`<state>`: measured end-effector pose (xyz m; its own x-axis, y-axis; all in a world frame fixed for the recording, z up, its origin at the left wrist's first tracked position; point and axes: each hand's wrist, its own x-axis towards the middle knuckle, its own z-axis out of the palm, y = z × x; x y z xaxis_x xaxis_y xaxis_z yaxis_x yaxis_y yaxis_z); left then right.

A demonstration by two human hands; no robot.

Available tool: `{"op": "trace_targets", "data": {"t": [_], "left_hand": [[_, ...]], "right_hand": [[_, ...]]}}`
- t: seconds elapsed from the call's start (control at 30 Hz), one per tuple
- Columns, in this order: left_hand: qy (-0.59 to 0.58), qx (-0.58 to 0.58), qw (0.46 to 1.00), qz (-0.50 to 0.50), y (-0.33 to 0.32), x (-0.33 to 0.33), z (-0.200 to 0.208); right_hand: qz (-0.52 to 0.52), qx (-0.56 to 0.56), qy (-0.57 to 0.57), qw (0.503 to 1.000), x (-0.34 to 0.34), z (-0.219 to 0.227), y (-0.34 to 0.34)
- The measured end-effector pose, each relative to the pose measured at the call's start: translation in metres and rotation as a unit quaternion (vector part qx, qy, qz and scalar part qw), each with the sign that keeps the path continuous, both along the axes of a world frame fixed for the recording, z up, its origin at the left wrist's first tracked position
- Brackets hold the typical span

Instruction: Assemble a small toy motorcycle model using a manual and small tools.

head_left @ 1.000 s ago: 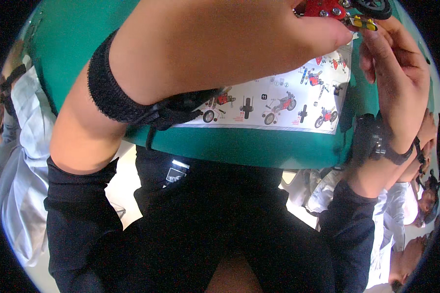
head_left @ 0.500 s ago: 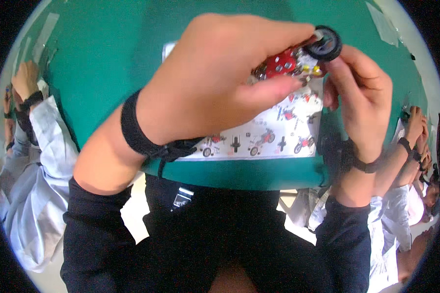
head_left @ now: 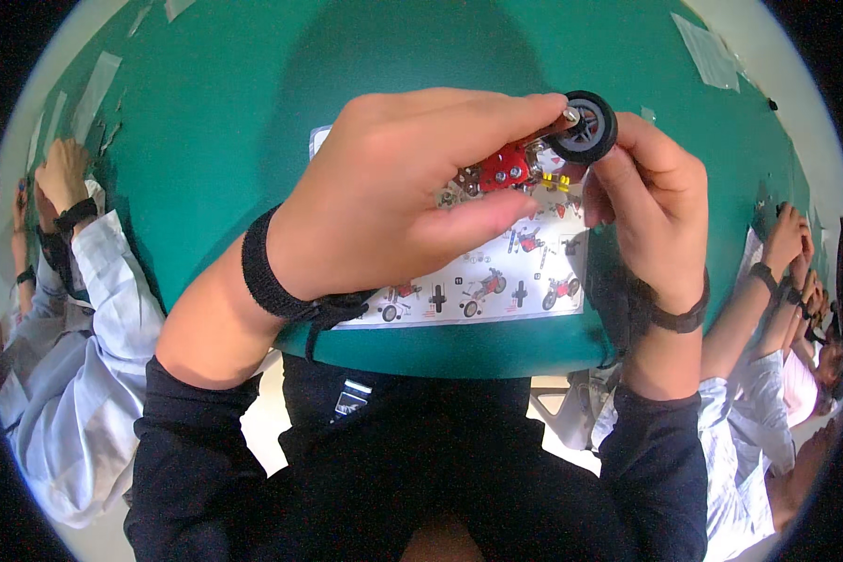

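My left hand is closed round a small toy motorcycle with red plates, silver screws and a yellow piece; much of the model lies hidden behind the hand. At its right end sits a black-tyred wheel with grey spokes, and my left fingertips reach a silver bolt at its side. The thumb and fingers of my right hand pinch the tyre from the right. Beneath both hands an instruction sheet with pictures of motorcycle assembly steps lies on the green table.
The green table stretches out ahead. Clear plastic bags and small loose parts lie at its left edge, and another clear bag at the far right. Other people's hands work at the left side and, with their arms, along the right.
Both hands have come lower in the view and slightly to the left, bringing the motorcycle and its wheel along. The grip on the model and on the tyre looks much the same.
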<state>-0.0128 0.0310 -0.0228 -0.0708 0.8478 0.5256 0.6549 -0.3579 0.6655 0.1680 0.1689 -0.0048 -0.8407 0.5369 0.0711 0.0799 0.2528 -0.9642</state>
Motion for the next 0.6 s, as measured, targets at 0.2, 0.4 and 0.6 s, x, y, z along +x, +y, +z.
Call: {"op": "trace_targets", "data": {"t": [0.2,0.4,0.6], "left_hand": [[-0.004,-0.012,1.000,0.008,0.001,-0.003,-0.002],[0.006,0.007,1.000,-0.001,-0.002,-0.002,-0.001],[-0.001,0.002,1.000,-0.002,-0.001,-0.004,-0.003]], "right_hand": [[-0.014,-0.070,-0.016,0.997,-0.006,0.005,-0.005],[-0.011,-0.009,-0.074,0.997,0.002,0.002,0.000],[-0.041,0.059,-0.044,0.996,-0.001,0.001,-0.001]]}}
